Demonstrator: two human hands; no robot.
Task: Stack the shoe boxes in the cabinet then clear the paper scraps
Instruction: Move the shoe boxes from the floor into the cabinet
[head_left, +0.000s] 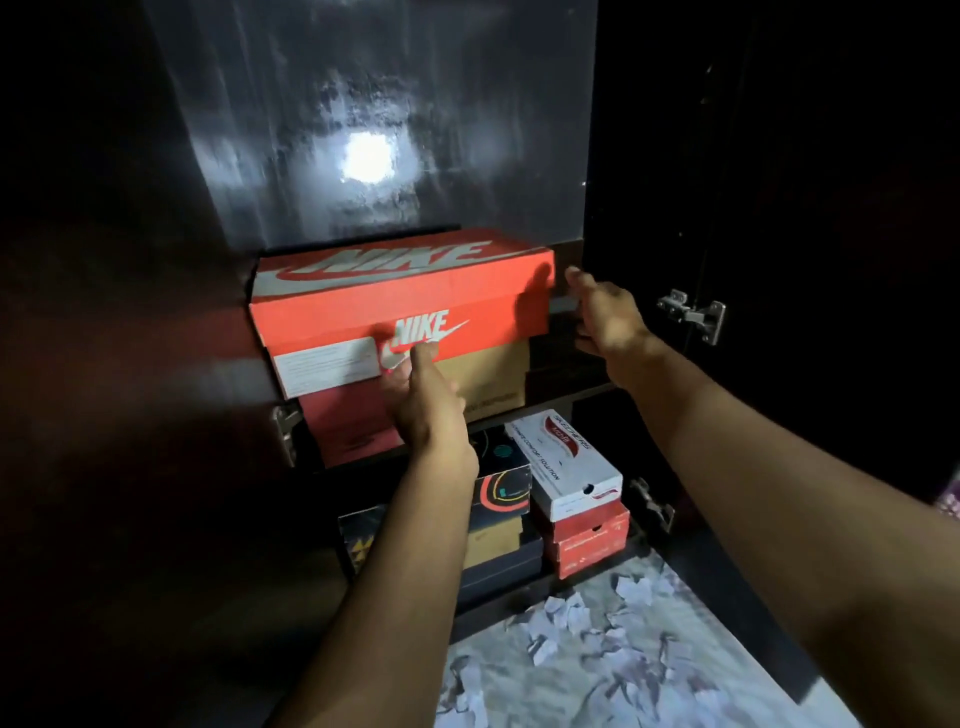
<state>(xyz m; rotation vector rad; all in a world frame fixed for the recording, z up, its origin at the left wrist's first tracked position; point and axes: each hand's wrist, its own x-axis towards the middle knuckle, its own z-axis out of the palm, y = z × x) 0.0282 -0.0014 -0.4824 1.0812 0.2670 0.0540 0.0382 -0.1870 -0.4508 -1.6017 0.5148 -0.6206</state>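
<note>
The orange Nike box (400, 299) is seen on the upper shelf of the dark cabinet (779, 208), stacked on a tan box (491, 382) and a red box (348, 426); its front face is touched by the left hand (421, 400), whose grip is loose, with fingers extended and nothing clasped. The right hand (605, 317) is held just right of the box's end, fingers apart and empty. Below both hands, more shoe boxes (566, 467) are stacked on a lower shelf, and paper scraps (597, 623) are scattered on the floor.
</note>
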